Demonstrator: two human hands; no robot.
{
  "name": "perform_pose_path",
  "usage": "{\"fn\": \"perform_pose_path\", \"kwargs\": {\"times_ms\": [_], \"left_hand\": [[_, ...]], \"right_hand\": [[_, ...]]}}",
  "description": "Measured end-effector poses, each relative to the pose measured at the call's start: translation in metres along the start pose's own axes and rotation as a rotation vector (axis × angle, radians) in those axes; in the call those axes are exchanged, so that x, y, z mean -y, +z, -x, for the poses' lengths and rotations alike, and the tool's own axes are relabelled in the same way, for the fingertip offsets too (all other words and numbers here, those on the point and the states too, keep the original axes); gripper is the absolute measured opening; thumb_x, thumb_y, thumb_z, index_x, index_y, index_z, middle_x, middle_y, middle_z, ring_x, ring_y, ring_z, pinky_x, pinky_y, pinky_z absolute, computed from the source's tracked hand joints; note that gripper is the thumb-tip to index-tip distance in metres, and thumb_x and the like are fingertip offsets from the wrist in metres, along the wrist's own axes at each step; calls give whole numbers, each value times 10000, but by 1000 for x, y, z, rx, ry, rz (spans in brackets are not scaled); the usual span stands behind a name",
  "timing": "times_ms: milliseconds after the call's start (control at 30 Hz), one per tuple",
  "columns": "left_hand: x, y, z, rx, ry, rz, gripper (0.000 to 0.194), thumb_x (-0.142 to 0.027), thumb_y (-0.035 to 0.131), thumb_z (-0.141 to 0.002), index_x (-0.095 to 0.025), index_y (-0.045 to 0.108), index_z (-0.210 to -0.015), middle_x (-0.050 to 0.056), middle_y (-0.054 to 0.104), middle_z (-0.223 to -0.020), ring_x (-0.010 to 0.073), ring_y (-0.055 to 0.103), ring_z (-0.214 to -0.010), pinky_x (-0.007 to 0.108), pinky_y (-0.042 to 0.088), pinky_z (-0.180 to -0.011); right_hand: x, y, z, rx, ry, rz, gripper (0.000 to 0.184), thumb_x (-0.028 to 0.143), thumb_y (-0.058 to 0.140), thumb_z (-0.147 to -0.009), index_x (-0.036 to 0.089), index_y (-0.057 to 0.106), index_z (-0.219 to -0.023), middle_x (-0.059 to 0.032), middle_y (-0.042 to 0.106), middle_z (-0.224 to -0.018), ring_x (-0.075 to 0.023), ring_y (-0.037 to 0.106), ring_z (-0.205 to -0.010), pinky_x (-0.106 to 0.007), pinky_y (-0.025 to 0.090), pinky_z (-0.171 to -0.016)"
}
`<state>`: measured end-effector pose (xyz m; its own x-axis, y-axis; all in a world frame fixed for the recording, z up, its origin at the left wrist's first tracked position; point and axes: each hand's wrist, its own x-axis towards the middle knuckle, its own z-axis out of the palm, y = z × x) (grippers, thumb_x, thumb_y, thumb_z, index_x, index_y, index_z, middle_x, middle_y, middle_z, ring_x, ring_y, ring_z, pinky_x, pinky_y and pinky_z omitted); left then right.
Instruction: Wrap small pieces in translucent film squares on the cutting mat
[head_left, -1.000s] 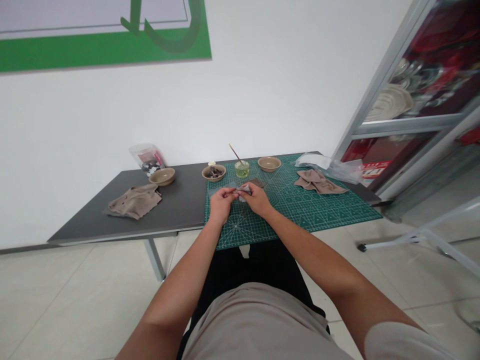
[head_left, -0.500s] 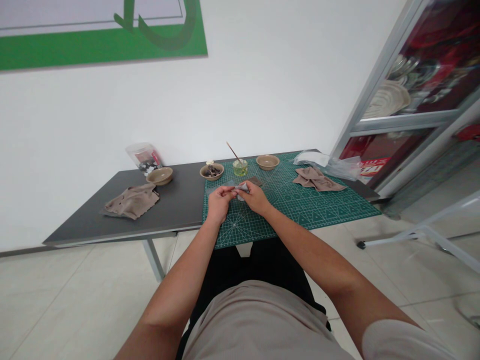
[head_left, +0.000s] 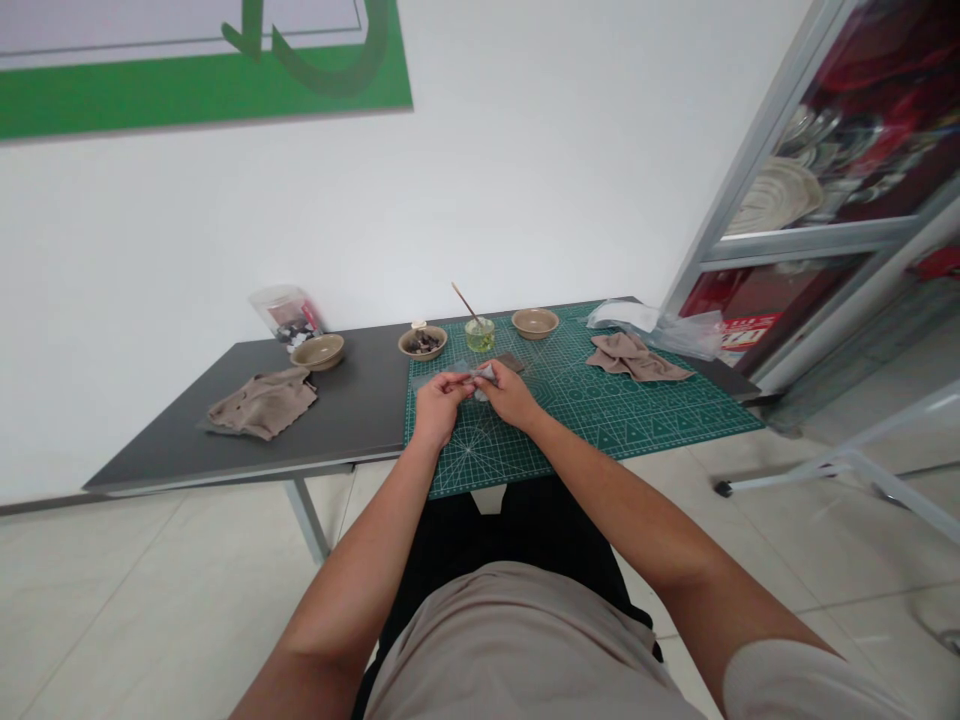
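Both my hands meet over the far middle of a green cutting mat (head_left: 637, 415). My left hand (head_left: 437, 402) is closed in a pinch on something small that I cannot make out. My right hand (head_left: 507, 393) is closed round a small grey-white piece (head_left: 486, 376), perhaps a cloth or a wipe. A thin clear sheet (head_left: 426, 380) lies on the mat just beyond my left hand. Behind my hands stand a tan bowl of dark pieces (head_left: 423, 342) and a small glass of yellow-green liquid (head_left: 480, 334) with a stick in it.
An empty tan bowl (head_left: 535, 322) and a beige cloth (head_left: 634, 357) lie on the mat's right part, with clear plastic bags (head_left: 660, 326) behind. On the dark table (head_left: 352, 410) lie another beige cloth (head_left: 259, 402), a tan bowl (head_left: 319, 351) and a tipped clear jar (head_left: 286, 311). A glass cabinet (head_left: 840, 180) stands to the right.
The view has shifted slightly. My hands stay together over the mat, with only small finger movements on the grey-white piece.
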<state>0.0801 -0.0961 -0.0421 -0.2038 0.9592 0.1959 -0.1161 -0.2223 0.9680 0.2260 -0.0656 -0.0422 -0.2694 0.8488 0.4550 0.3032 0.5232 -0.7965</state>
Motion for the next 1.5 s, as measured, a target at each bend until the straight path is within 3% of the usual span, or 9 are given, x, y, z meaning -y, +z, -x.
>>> {"fn": "perform_pose_path", "kwargs": {"times_ms": [300, 500, 633, 767, 900, 1033, 1133, 1267, 1500], "left_hand": [[-2, 1, 1, 11, 19, -9, 213, -221, 763, -597, -157, 702, -791, -3, 672, -664, 133, 600, -626, 294, 498, -690], [0, -1, 0, 15, 58, -63, 224, -260, 748, -668, -167, 734, -871, 12, 681, -714, 125, 586, -622, 274, 489, -660], [1, -1, -1, -16, 115, -75, 219, -348, 688, -760, -170, 730, -880, 22, 684, -798, 120, 581, -644, 261, 486, -650], [3, -2, -2, -34, 89, 15, 232, -390, 700, -751, -165, 668, -795, 5, 651, -755, 119, 581, -642, 248, 483, -614], [4, -1, -3, -24, 71, 71, 238, -376, 726, -728, -172, 642, -818, -8, 649, -706, 110, 575, -579, 248, 482, -580], [0, 2, 0, -7, 45, 86, 286, -339, 759, -691, -168, 683, -907, 9, 683, -715, 122, 599, -578, 272, 508, -591], [-3, 3, 3, 25, 14, 83, 312, -345, 782, -664, -159, 703, -902, 21, 697, -730, 135, 624, -616, 298, 528, -639], [-2, 3, 3, 18, 37, 38, 314, -340, 807, -640, -158, 707, -876, 33, 717, -769, 136, 636, -664, 282, 508, -668], [0, 2, 3, 69, 38, -52, 216, -336, 770, -680, -166, 702, -794, 17, 693, -688, 144, 625, -630, 271, 488, -620]], "right_hand": [[-1, -1, 1, 58, 15, -24, 158, 375, 545, -848, 223, 543, -892, -1, 636, -824, -164, 581, -766, -293, 454, -750], [-1, -1, 3, -51, 64, -56, 206, 427, 573, -832, 229, 553, -881, 12, 627, -763, -159, 575, -707, -290, 462, -718], [0, -4, 2, -162, 155, 3, 224, 329, 598, -805, 219, 568, -998, -13, 663, -867, -174, 607, -784, -311, 469, -769], [0, -9, 4, -78, 247, 112, 339, 239, 612, -787, 188, 572, -1120, -54, 685, -947, -198, 634, -840, -334, 471, -795], [-3, -6, 10, 70, 139, 263, 453, 251, 689, -750, 153, 588, -1181, -108, 679, -1012, -247, 624, -934, -376, 461, -857], [-1, -2, 15, -21, -18, 408, 564, 301, 727, -730, 152, 591, -1257, -158, 604, -1206, -317, 510, -1139, -472, 388, -996], [3, -4, 18, -41, -80, 354, 495, 297, 686, -784, 226, 607, -1268, -112, 612, -1218, -293, 506, -1136, -474, 385, -1007], [8, -9, 20, -1, -145, 144, 377, 279, 640, -840, 239, 652, -1214, -74, 677, -1086, -218, 590, -1011, -384, 458, -927], [3, -11, 20, -96, 58, -87, 189, 372, 658, -838, 280, 760, -968, -24, 749, -964, -202, 680, -896, -356, 516, -841]]}}
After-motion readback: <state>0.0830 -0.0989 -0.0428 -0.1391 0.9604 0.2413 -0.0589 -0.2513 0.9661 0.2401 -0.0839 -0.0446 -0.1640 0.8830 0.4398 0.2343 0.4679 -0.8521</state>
